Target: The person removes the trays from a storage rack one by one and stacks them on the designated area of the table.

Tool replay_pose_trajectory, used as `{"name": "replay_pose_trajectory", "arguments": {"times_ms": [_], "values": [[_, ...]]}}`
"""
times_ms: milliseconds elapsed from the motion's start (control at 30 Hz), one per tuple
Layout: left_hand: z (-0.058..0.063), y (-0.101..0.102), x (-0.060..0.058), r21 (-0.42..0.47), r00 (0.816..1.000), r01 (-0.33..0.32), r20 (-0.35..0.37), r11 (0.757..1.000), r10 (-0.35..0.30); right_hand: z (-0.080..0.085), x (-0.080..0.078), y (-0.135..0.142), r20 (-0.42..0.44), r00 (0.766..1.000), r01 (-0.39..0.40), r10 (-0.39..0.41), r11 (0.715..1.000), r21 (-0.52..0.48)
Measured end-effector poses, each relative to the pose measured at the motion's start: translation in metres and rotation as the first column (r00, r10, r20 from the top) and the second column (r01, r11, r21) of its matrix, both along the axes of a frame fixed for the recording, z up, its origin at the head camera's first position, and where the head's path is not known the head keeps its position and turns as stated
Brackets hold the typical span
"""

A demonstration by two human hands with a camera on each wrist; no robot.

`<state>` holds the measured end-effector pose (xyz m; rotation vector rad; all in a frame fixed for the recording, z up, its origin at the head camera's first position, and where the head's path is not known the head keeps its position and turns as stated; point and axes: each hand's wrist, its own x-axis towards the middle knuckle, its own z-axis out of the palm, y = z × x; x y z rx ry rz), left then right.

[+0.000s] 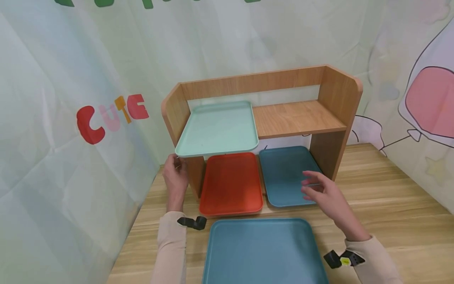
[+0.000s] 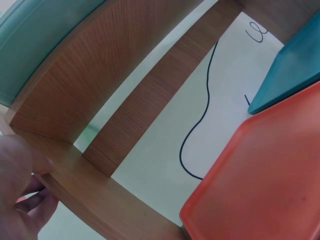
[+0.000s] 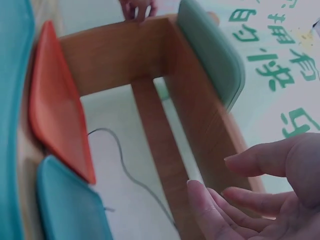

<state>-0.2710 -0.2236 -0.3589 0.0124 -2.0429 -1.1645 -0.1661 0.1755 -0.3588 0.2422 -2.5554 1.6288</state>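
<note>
I have the wooden shelf (image 1: pixel 269 122) standing on the table (image 1: pixel 390 189), near the back, its open side toward me. My left hand (image 1: pixel 176 177) grips the front edge of its left side panel (image 2: pixel 125 200); in the left wrist view I see the thumb on the inner face and fingers on the outer. My right hand (image 1: pixel 328 199) holds nothing: its fingers are loosely bent and apart, in front of the shelf's lower right part.

On the upper board, at the left, I see a mint tray (image 1: pixel 218 128) lying with its front edge jutting out above the left hand. Below it lies a red tray (image 1: pixel 232 183), and just beside that, to the right, a small blue tray (image 1: pixel 289 173), partly hidden by the right hand. Nearer me, a large blue tray (image 1: pixel 264 252) lies in front of the shelf, cut off by the lower edge of the head view. Each sleeve (image 1: pixel 172 244) has a black camera (image 1: pixel 193 223) at the wrist. Behind everything I get a pale printed curtain (image 1: pixel 124 51), with "CUTE" lettering on the left.
</note>
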Motion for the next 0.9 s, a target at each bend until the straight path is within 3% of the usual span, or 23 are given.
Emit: {"name": "replay_pose_trajectory", "arguments": {"times_ms": [267, 433, 667, 900], "values": [[0.000, 0.001, 0.001, -0.009, 1.000, -0.009, 0.006, 1.000, 0.009, 0.030, -0.010, -0.020, 0.020, 1.000, 0.012, -0.010, 0.996, -0.089], [0.001, 0.001, 0.001, 0.000, 1.000, -0.009, 0.010, 1.000, 0.009, 0.037, -0.023, -0.028, 0.054, 0.998, -0.030, 0.041, 0.982, -0.185], [0.001, 0.001, 0.000, 0.004, 1.000, -0.010, 0.024, 1.000, 0.010, 0.042, -0.035, -0.043, 0.082, 0.989, -0.093, 0.124, 0.947, -0.307], [0.000, 0.001, 0.000, 0.011, 1.000, 0.000, 0.022, 1.000, 0.000, 0.057, -0.043, -0.065, 0.088, 0.983, -0.108, 0.164, 0.887, -0.450]]}}
